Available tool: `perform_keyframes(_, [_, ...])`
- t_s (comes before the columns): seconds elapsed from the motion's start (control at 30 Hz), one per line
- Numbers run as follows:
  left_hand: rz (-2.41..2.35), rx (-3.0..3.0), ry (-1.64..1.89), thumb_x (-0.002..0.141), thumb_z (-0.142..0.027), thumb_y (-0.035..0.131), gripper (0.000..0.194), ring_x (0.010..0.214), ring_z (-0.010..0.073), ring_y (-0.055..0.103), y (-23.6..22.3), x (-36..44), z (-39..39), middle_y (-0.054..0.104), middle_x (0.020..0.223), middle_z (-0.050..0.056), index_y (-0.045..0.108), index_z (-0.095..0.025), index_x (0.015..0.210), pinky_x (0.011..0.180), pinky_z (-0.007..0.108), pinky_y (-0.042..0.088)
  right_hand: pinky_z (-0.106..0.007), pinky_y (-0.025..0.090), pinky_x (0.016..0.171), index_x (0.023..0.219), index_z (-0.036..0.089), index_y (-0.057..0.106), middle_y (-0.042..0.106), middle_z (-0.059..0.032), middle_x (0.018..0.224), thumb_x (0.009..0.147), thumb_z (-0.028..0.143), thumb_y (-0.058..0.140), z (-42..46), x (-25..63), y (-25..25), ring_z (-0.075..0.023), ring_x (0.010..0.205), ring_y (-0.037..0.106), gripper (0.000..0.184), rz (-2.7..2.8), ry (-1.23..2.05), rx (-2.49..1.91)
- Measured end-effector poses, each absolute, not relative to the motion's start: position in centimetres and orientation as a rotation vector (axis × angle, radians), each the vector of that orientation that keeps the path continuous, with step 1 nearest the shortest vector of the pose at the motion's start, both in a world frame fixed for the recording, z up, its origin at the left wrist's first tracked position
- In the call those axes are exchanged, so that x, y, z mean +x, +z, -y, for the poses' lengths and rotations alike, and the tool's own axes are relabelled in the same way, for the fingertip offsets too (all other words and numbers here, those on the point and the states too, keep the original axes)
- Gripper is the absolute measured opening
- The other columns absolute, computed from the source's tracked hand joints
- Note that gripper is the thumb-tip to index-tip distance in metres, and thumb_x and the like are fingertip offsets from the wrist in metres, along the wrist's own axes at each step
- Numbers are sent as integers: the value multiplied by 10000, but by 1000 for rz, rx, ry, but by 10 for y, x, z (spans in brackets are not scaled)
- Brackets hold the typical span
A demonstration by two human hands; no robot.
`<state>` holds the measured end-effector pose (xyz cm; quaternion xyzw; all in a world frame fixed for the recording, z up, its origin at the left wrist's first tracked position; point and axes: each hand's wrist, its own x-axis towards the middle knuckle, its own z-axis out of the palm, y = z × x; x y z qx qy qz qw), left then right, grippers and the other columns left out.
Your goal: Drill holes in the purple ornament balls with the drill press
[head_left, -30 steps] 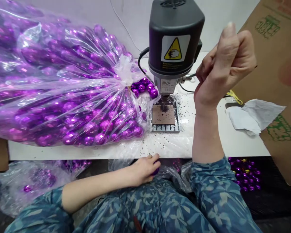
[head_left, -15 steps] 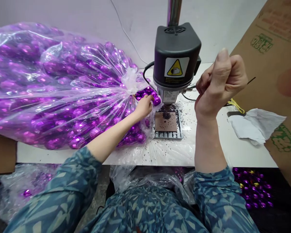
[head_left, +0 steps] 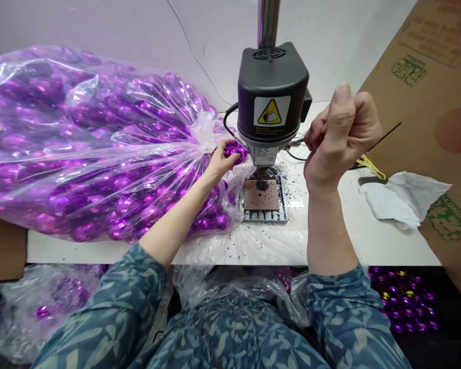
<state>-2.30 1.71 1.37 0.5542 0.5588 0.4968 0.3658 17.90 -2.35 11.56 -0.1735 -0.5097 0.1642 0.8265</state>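
My left hand (head_left: 222, 160) reaches into the mouth of a big clear bag (head_left: 92, 148) full of shiny purple balls and closes its fingers on one purple ball (head_left: 233, 149). My right hand (head_left: 340, 136) is a raised fist, gripping the thin lever (head_left: 384, 136) of the small black drill press (head_left: 271, 97). Below the drill head lies a brown block (head_left: 262, 196) on a slotted metal base, strewn with dark chips.
A crumpled white cloth (head_left: 403, 197) and a large cardboard box (head_left: 438, 102) sit at the right. More purple balls (head_left: 403, 302) lie on the floor at right, and another bag (head_left: 42, 302) at lower left. A plastic bag (head_left: 246, 284) rests in my lap.
My left hand came up from my lap to the bag's mouth and closed on a ball there. The right fist stayed on the lever.
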Motion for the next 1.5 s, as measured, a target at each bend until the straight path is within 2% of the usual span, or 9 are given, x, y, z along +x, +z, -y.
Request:
perform_keyframes(0.13, [-1226,1236,1121,829,-244,767,383,895,186,717,47,-24,66,745,1002,57,572,-205,1156,888,393,575,-245,260,475,663,225,314,297,85,508,948,487,614,22,179,115,-28,408,321,490,1082,337,-386])
perform_keyframes(0.3, [-1022,1002,1017,874,-338,737,453,768,172,692,31,-5,116,739,981,44,572,-246,1287,770,364,587,-238,243,438,654,227,280,295,89,483,917,578,617,20,180,115,-25,386,283,553,1085,302,-427])
perform_keyframes(0.43, [-884,661,1047,890,-278,691,264,942,206,722,8,7,107,727,1138,86,624,-207,1136,853,404,627,-243,241,429,647,228,290,303,94,475,902,593,615,22,180,116,-19,379,256,552,1092,321,-412])
perform_keyframes(0.57, [-907,617,1121,783,-156,767,273,969,196,723,-5,11,95,738,1073,45,599,-197,995,910,427,635,-268,257,447,644,234,291,305,93,478,896,607,610,26,178,118,-27,391,242,552,1087,333,-403])
perform_keyframes(0.7, [-963,713,1144,759,-228,792,308,882,164,718,-14,6,90,744,1002,42,600,-183,996,873,360,611,-275,253,453,634,237,311,314,91,471,875,630,621,28,178,119,-39,390,257,555,1082,355,-409])
perform_keyframes(0.9, [-965,902,1093,727,-224,822,499,1013,189,722,-21,2,83,740,1152,76,604,-203,1176,932,366,570,-281,278,454,635,243,306,316,101,466,864,638,630,29,178,119,-46,377,239,560,1077,367,-386])
perform_keyframes(1.17, [-1279,1130,1246,687,-296,907,537,956,206,699,-48,16,59,712,1016,62,538,-188,1062,919,403,562,-272,311,452,639,242,298,316,99,465,855,705,570,29,178,117,-38,388,249,578,1086,332,-464])
perform_keyframes(1.3, [-1332,1250,1248,683,-249,894,511,953,206,688,-52,17,55,690,1042,55,549,-189,1054,911,405,561,-245,300,446,637,225,340,336,106,468,866,638,621,28,177,116,-25,380,257,550,1064,349,-383])
perform_keyframes(1.5, [-1277,1379,1215,688,-126,837,485,985,214,697,-49,26,55,688,1081,59,539,-204,1063,934,424,571,-267,305,458,643,240,286,312,93,475,845,734,562,28,177,117,-38,400,255,601,1072,315,-475])
